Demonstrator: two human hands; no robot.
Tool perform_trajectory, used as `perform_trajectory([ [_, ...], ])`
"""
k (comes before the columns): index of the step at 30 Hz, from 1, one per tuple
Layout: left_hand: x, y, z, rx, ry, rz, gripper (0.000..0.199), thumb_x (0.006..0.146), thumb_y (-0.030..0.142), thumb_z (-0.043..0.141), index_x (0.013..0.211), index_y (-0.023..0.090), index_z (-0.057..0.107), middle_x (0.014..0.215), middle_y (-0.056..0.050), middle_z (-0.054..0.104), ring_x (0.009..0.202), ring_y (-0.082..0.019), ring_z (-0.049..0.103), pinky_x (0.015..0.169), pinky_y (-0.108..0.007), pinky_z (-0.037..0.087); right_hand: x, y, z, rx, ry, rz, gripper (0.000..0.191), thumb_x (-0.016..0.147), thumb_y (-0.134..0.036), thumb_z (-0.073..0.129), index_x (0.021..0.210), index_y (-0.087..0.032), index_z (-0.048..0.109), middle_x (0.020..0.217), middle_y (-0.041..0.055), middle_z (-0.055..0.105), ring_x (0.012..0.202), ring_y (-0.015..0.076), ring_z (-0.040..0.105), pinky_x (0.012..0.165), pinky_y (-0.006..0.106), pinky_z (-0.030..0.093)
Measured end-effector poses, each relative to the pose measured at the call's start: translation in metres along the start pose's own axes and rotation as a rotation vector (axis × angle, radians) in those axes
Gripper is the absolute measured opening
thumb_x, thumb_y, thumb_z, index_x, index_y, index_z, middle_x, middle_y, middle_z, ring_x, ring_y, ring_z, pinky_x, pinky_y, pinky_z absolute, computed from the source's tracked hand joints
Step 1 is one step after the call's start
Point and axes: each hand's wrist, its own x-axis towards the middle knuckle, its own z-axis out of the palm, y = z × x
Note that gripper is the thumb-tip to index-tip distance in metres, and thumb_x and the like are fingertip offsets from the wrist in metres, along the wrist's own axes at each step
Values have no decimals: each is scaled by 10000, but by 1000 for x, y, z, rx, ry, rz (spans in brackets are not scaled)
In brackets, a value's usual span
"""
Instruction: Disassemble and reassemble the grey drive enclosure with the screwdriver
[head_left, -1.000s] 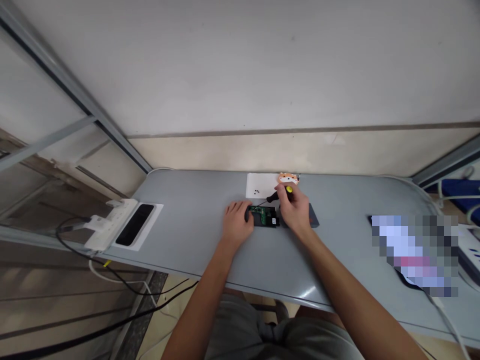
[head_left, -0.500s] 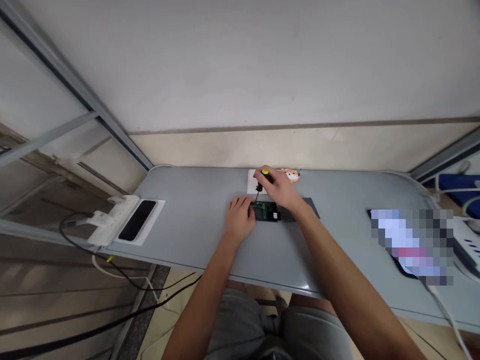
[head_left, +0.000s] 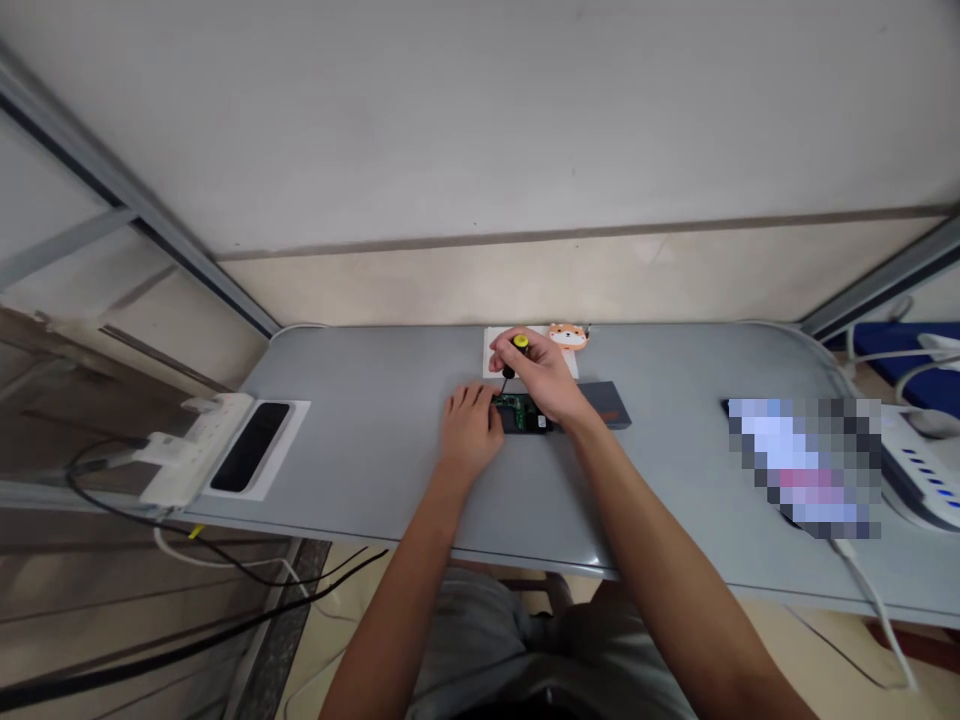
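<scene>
A black device with a green circuit board (head_left: 523, 412) lies on the grey table. My left hand (head_left: 470, 430) rests at its left end, fingers pressed close together over the edge. Above the board, my right hand (head_left: 541, 372) is closed round a black screwdriver with a yellow cap (head_left: 520, 343). The thin shaft slants down to the upper left part of the board; where its tip touches is too small to tell. A flat dark grey cover (head_left: 609, 402) lies to the right, partly hidden by my right wrist.
Behind my right hand are a white sheet (head_left: 492, 361) and an orange cartoon animal item (head_left: 568, 337). At the left, a black phone (head_left: 252, 446) lies beside a white power strip (head_left: 196, 450). A blurred-out screen (head_left: 806, 465) and another power strip (head_left: 930, 475) are at the right.
The whole view has shifted slightly. My right hand has turned a little round the screwdriver, and more of the grey cover shows. My left hand stays on the device.
</scene>
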Motion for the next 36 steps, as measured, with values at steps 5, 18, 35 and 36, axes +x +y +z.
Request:
perform_trajectory([
  [5,1,0,-1,-14,-19,-9,314,944,100,535,1185,227,692,1174,-91,715,1137,-309,611,964,-431,484,1,8,-4,-33,159,-70,506,859,-722,725,821,-255,533,632,-55,586,587,126,585,608,283,487],
  [18,1,-1,-1,-42,1,-1,289,953,121,534,1172,237,682,1170,-93,715,1142,-311,615,975,-442,493,-1,6,1,60,134,-100,462,961,-720,592,987,-263,651,728,-31,562,654,126,573,624,278,470],
  [35,1,-1,-2,-39,-20,-13,291,960,163,544,1196,254,689,1208,-88,715,1168,-311,609,1009,-456,488,-1,7,14,-5,144,-189,466,966,-740,558,926,-276,540,677,-54,461,586,127,443,583,299,413],
  [36,1,-1,-1,-36,-20,-12,293,959,162,547,1199,253,689,1206,-87,714,1170,-311,609,1011,-454,487,-1,6,14,-8,142,-192,467,965,-740,560,924,-275,541,677,-53,464,586,126,443,582,299,411],
])
